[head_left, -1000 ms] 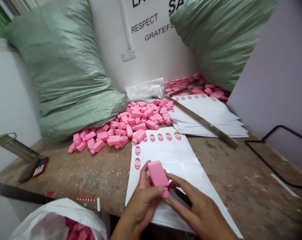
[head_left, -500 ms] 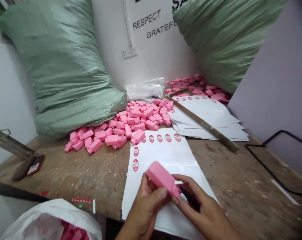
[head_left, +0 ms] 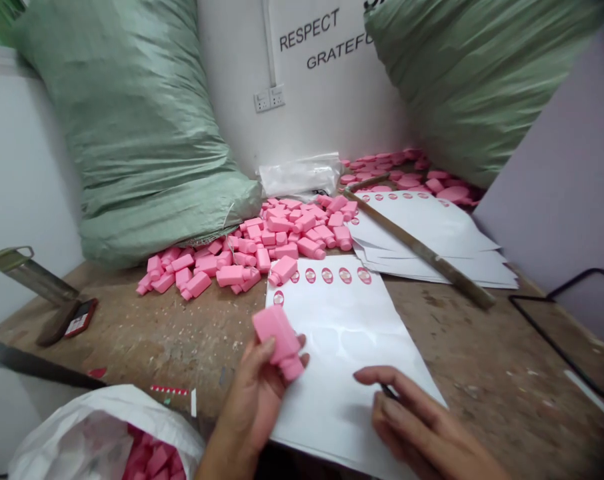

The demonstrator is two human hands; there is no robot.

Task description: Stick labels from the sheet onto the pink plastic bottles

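Note:
My left hand (head_left: 252, 393) grips a small pink bottle (head_left: 278, 339) between thumb and fingers, tilted with its neck toward me. To the right, my right hand (head_left: 412, 420) is apart from the bottle, its fingers curled around a thin dark tool (head_left: 388, 392) that is mostly hidden. Both hands are over a white sticker sheet (head_left: 342, 320) with oval pink labels along its far edge and one on its left side. At the sheet's far left corner rests another pink bottle (head_left: 283, 270), and more lie heaped in a pile (head_left: 277, 230) behind it.
Large green sacks (head_left: 147, 133) (head_left: 482, 80) stand at the back. A wooden stick (head_left: 422, 253) lies across other sticker sheets (head_left: 442, 233). A white bag (head_left: 107, 427) of pink bottles sits below the table's front edge. A phone (head_left: 81, 318) and black wire frame (head_left: 552, 320) flank the table.
My left hand has moved left with the bottle. My right hand, which was touching the bottle's neck, has drawn away to the right with the dark tool. The view has shifted slightly.

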